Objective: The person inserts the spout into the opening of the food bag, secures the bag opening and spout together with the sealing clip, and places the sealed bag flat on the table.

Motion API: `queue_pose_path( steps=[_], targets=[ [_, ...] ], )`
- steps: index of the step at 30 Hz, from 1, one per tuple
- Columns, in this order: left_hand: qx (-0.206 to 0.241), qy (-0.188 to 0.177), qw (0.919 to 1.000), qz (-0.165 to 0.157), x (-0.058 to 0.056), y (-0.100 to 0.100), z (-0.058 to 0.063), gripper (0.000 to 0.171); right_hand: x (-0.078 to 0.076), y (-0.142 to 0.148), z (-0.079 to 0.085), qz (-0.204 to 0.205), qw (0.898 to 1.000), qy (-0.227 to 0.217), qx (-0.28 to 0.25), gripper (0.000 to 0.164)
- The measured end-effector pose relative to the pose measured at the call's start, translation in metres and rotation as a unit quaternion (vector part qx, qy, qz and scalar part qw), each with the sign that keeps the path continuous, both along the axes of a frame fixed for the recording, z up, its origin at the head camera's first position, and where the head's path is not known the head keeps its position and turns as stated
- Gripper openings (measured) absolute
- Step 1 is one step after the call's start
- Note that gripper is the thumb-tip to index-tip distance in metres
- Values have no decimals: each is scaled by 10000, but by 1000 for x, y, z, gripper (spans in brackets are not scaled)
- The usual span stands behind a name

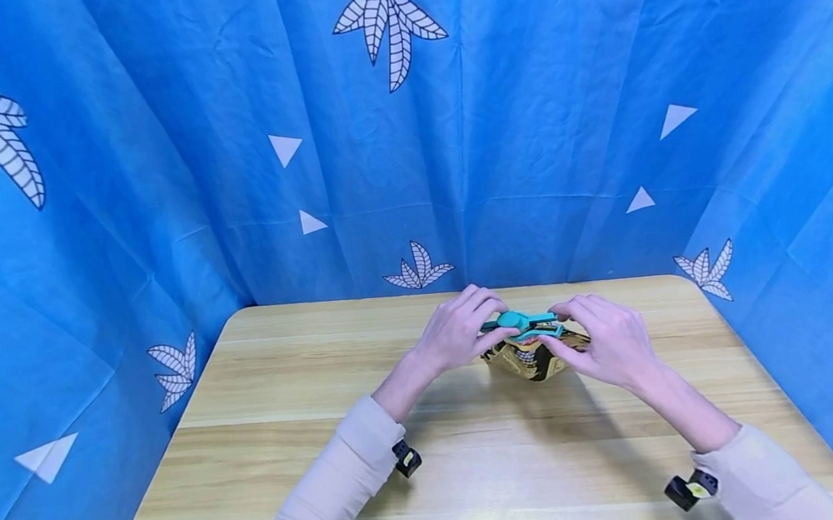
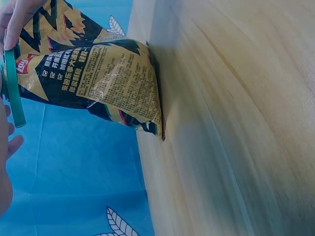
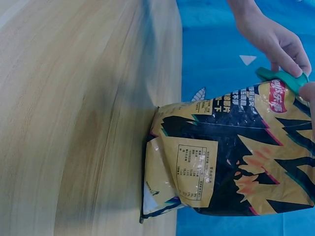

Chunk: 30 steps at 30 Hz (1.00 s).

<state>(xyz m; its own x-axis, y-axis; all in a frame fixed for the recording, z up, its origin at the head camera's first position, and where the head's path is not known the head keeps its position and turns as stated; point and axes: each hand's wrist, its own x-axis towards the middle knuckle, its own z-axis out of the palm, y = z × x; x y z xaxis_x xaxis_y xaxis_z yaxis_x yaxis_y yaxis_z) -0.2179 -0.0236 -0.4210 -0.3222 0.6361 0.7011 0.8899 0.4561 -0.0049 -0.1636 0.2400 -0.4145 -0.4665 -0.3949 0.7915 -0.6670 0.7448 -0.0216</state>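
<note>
A teal bag clip point(image 1: 515, 322) with a round end lies across the top of a gold and black chip bag point(image 1: 530, 361). The bag stands on the table, its printed side facing the left wrist view. My left hand point(image 1: 461, 328) pinches the clip near its round end with thumb and fingers. At the other end, the fingertips and thumb of my right hand point(image 1: 608, 340) grip the clip's two arms, which appear slightly apart there. In the right wrist view the chip bag point(image 3: 236, 152) hides part of the clip, and only a bit of my right hand shows.
The light wooden table point(image 1: 287, 406) extends around the bag on both sides and toward me. Behind it and at both sides hangs a blue curtain point(image 1: 556, 71) with leaf and triangle prints. A black wrist camera point(image 1: 407, 458) sits at my left sleeve.
</note>
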Motion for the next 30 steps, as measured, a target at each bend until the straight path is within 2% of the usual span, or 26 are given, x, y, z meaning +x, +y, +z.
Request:
queue_pose_path(
  steps=[11,19,24,30],
  targets=[
    [-63,-59,10000,-21,0,0,3,31,1,-1,1,106,9998,-122,-122,54],
    [-141,-283,9995,11,0,0,3,34,1,0,1,169,9995,-161,-193,55],
    [-235,-416,9988,143,0,1,2,43,1,0,2,195,9996,-149,-167,53],
    [-400,-353,9979,373,0,4,0,49,2,-1,4,193,9996,-136,-135,55]
  ],
)
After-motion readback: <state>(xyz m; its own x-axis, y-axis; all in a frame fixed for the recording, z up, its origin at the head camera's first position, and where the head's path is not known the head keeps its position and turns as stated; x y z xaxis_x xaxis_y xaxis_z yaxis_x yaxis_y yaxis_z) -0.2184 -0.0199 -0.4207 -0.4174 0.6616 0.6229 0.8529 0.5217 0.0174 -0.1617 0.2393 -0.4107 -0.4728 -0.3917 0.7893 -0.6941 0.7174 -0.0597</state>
